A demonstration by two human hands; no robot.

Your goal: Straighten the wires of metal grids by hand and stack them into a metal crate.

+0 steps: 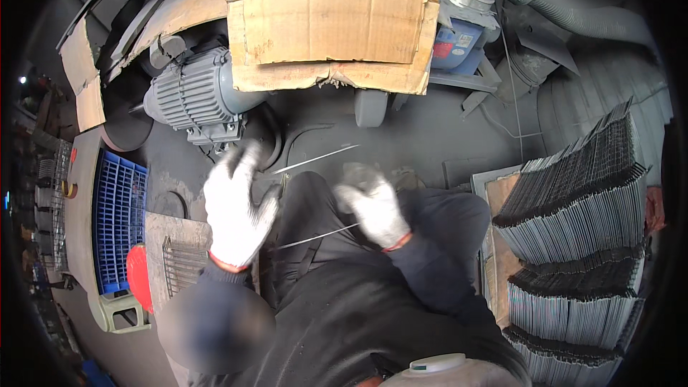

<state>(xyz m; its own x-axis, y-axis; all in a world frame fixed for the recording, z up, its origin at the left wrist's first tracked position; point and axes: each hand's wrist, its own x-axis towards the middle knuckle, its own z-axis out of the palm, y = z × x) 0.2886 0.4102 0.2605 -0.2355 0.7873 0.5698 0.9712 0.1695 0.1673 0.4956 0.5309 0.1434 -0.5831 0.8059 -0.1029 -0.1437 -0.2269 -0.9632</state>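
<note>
My left hand, in a white glove with a red cuff, is raised over my left knee and blurred by motion. A thin metal rod sticks out to the right from its fingers. My right hand, gloved the same way, is curled over my lap. A second thin rod runs from under it toward my left wrist. Whether the two rods belong to one wire piece cannot be told. My dark trousers lie beneath both hands.
A grey electric motor sits ahead on the left, under a big piece of cardboard. A blue slatted crate, a red disc and a small wire grid lie at my left. Stacks of wire mesh panels stand at my right.
</note>
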